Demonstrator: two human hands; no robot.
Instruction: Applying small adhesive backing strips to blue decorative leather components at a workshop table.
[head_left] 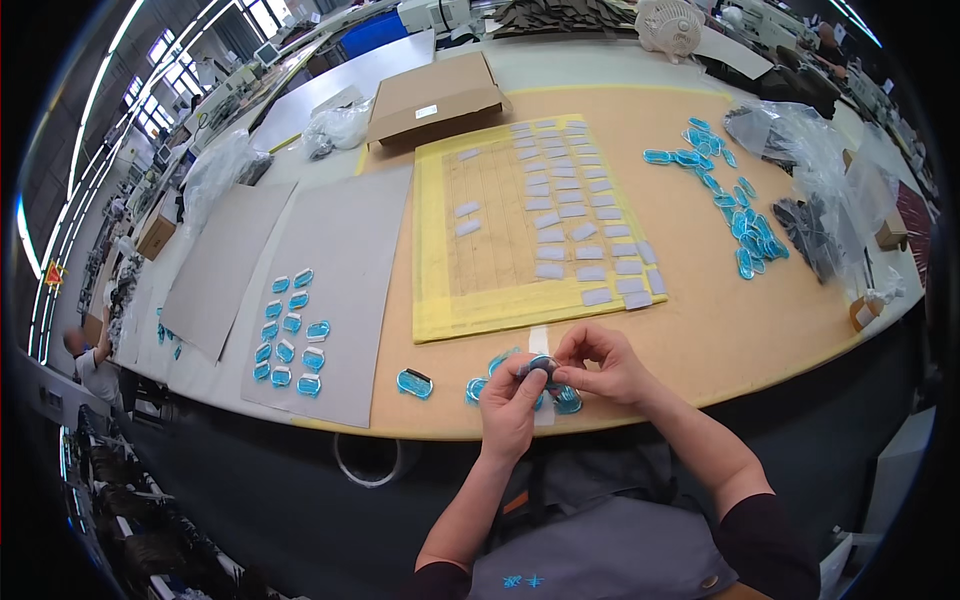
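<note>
My left hand (508, 412) pinches a small oval patch (541, 363), dark with a pale rim, between thumb and fingers above the table's near edge. My right hand (610, 368) is closed at the patch's right side, thumb and forefinger pressed together. Whatever lies between those fingertips is too small to make out. Beneath and around my hands lie several blue oval patches (567, 401) with white edges, partly covered by my fingers. One more blue patch with a dark strip (414, 383) rests alone to the left of my hands.
A yellow-edged board (432, 260) bears rows of pale grey rectangles. To its left, a grey sheet (345, 300) carries several blue patches. A loose pile of blue patches (750, 228) lies at the right, beside plastic bags (800, 135). Behind the board stands a cardboard box (435, 95).
</note>
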